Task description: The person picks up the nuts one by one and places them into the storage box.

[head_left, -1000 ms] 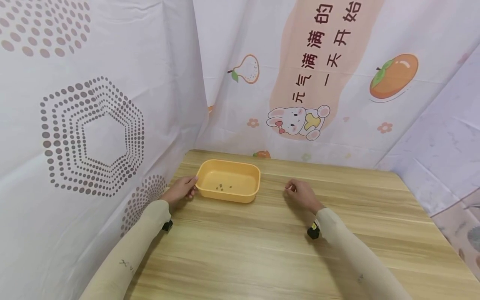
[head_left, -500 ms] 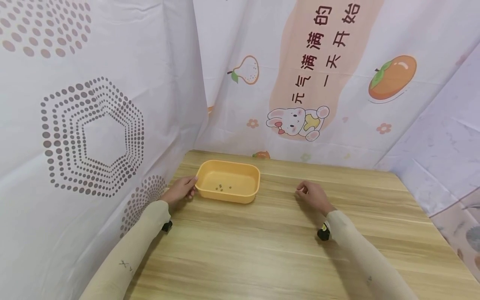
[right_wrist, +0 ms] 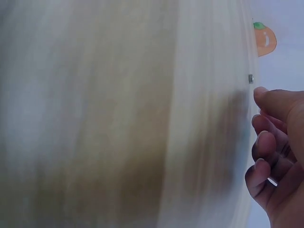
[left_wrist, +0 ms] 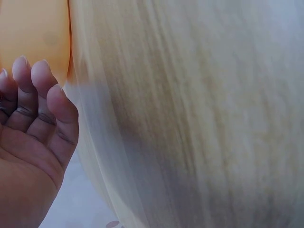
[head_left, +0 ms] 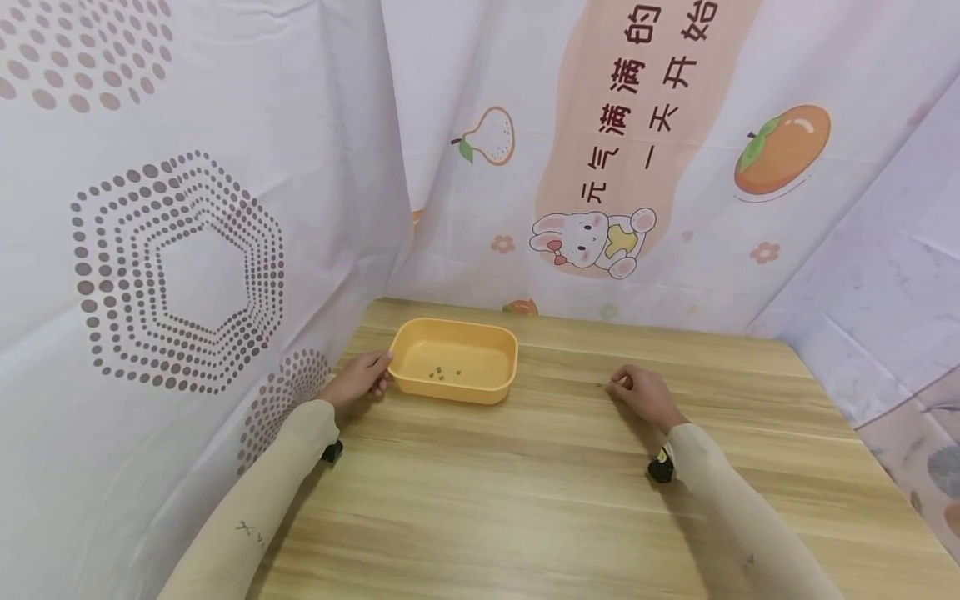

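Observation:
My left hand (head_left: 358, 379) grips the left end of a yellow plastic box (head_left: 489, 389), fingertips right at its rim. Several tiny dark metal pieces (head_left: 440, 374) lie on the box floor; they look like small nuts. In the left wrist view, bent fingers of the left hand (left_wrist: 40, 128) overlap the box's orange side (left_wrist: 35, 33). To the right of the box, my right hand (head_left: 647, 396) is low over the table with its fingers loosely curled. Just left of its fingertips is a small metal nut (head_left: 598, 385). The right wrist view shows this nut (right_wrist: 251, 79) just beyond the thumb tip.
The wood-grain table (head_left: 480, 500) extends in front of and to the right of the box. A white dotted curtain (head_left: 210, 275) hangs close along the left side. Behind the table's back edge is a printed curtain (head_left: 450, 250).
My right hand has moved to the right, away from the box, and a small nut now shows beside its fingertips. The left hand and the box stay in place.

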Available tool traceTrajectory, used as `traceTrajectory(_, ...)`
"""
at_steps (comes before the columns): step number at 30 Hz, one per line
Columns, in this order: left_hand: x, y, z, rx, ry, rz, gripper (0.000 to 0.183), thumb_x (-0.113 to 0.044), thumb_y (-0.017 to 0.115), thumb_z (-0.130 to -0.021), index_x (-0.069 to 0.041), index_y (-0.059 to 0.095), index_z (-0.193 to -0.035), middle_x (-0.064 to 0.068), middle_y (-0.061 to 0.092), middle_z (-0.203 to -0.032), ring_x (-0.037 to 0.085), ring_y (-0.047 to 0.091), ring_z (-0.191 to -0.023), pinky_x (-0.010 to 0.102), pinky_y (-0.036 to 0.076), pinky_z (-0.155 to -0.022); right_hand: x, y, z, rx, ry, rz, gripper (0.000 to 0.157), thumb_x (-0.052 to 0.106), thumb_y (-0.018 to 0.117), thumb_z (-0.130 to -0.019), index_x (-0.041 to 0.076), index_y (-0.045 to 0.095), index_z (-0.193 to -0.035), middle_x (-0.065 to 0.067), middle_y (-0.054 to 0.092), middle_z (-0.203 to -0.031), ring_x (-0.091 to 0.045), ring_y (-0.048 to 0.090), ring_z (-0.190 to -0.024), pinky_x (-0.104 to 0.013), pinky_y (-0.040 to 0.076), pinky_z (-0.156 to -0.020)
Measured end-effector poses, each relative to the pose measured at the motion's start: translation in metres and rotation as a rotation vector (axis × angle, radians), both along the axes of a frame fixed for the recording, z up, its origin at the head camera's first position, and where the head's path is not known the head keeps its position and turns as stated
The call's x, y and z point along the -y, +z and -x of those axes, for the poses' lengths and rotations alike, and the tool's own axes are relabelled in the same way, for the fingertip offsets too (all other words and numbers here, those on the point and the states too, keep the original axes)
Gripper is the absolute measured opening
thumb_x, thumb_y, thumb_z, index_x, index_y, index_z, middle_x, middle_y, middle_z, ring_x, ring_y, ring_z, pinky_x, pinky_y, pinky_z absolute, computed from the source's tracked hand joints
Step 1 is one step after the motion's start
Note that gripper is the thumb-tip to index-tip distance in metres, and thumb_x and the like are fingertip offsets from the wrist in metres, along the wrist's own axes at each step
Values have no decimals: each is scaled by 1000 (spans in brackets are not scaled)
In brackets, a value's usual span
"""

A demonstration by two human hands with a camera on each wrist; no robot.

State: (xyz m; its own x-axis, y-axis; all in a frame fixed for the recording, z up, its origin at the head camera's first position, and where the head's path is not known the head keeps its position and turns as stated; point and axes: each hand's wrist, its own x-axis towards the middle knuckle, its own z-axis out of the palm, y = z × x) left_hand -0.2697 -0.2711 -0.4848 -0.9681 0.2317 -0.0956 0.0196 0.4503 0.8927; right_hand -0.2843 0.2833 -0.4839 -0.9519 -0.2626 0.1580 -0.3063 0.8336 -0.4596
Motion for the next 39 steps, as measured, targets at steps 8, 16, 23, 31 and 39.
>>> traceTrajectory(8, 0, 0, 0, -4, 4, 5, 39, -35, 36, -105, -3, 54, -93, 11, 57, -77, 18, 54, -64, 30, 50, -54, 3, 0, 3, -11, 10, -23, 22, 33, 68, -90, 13, 68, -100, 3, 64, -72, -13, 57, -64, -35, 47, -62)
traceTrajectory(16, 1, -2, 1, 2, 1, -24, 38, -34, 37, -105, -3, 56, -95, 16, 57, -81, 19, 54, -64, 30, 51, -55, 9, -3, 6, -6, 43, -40, 17, 33, 66, -91, 19, 70, -100, 5, 65, -74, -12, 53, -62, -31, 43, -59)
traceTrajectory(23, 2, -4, 3, 4, -7, -7, 40, -37, 38, -104, -3, 56, -94, 14, 57, -79, 19, 54, -63, 30, 51, -54, 11, -5, 8, -15, 59, -39, 12, 30, 67, -90, 21, 70, -97, 5, 65, -74, -12, 56, -65, -34, 46, -61)
traceTrajectory(31, 2, -3, 3, 16, 21, -1, 39, -36, 38, -104, -4, 57, -93, 11, 57, -77, 21, 54, -64, 30, 51, -54, 15, -3, 10, -17, 60, -37, 9, 28, 68, -90, 19, 70, -92, 4, 66, -77, -14, 59, -71, -38, 48, -66)
traceTrajectory(39, 1, 0, 1, 19, 6, 4, 38, -34, 37, -105, -3, 57, -94, 10, 57, -77, 19, 54, -63, 30, 51, -54, 19, 1, 12, 45, 75, -48, 9, 21, 67, -90, 13, 69, -85, 3, 66, -79, -14, 61, -75, -36, 51, -70)
